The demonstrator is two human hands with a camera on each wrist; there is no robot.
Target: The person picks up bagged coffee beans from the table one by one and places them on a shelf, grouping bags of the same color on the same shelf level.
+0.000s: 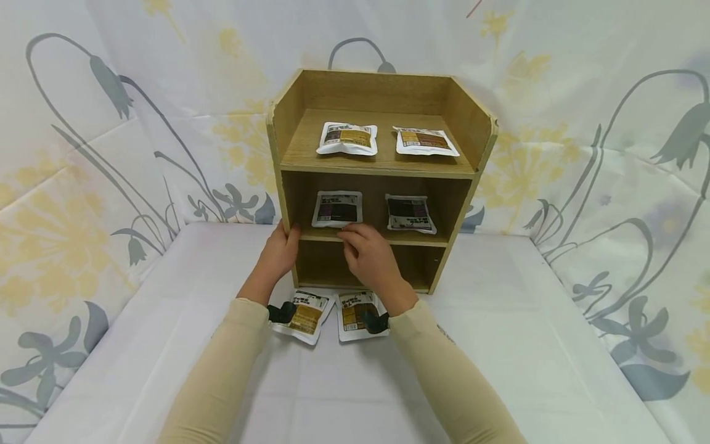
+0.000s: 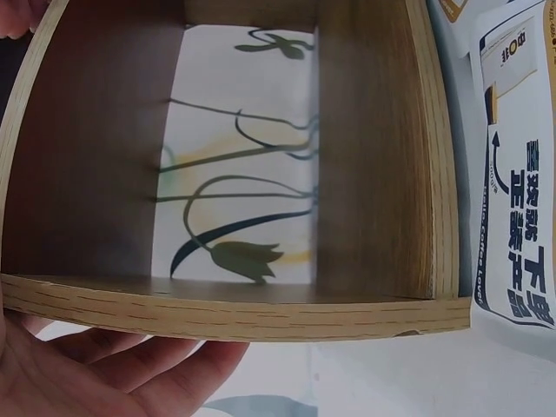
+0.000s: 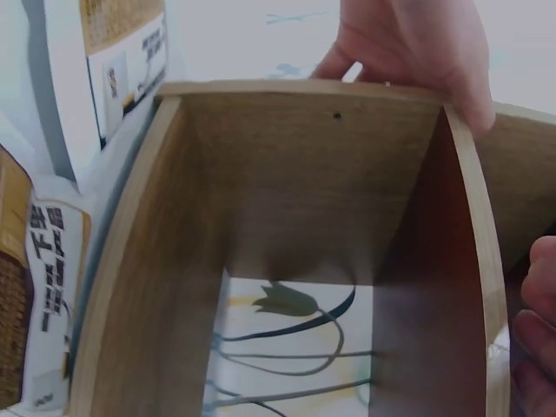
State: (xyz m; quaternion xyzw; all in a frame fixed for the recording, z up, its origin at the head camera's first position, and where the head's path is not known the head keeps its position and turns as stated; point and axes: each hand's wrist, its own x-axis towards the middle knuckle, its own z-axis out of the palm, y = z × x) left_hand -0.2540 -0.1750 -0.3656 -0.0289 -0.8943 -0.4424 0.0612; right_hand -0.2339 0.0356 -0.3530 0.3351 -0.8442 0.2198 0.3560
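A small wooden shelf unit (image 1: 366, 168) stands upright with three tiers. My left hand (image 1: 280, 250) grips its left side panel, thumb at the front edge and fingers along the outside, as the left wrist view shows. My right hand (image 1: 370, 256) is at the middle board's front edge, its bent fingertips right by the lower right corner of a dark-labelled packet (image 1: 338, 208). In the right wrist view its curled fingers (image 3: 540, 321) are partly cut off, and I cannot tell whether they pinch anything. A second dark-labelled packet (image 1: 410, 214) lies to the right on that tier.
Two white packets with brown-yellow labels, a left one (image 1: 346, 138) and a right one (image 1: 426, 142), lie on the top tier. Below my wrists, a left packet (image 1: 304, 316) and a right packet (image 1: 355, 316) lie on the white tabletop (image 1: 310, 394). Flower-patterned cloth (image 1: 183, 74) hangs behind.
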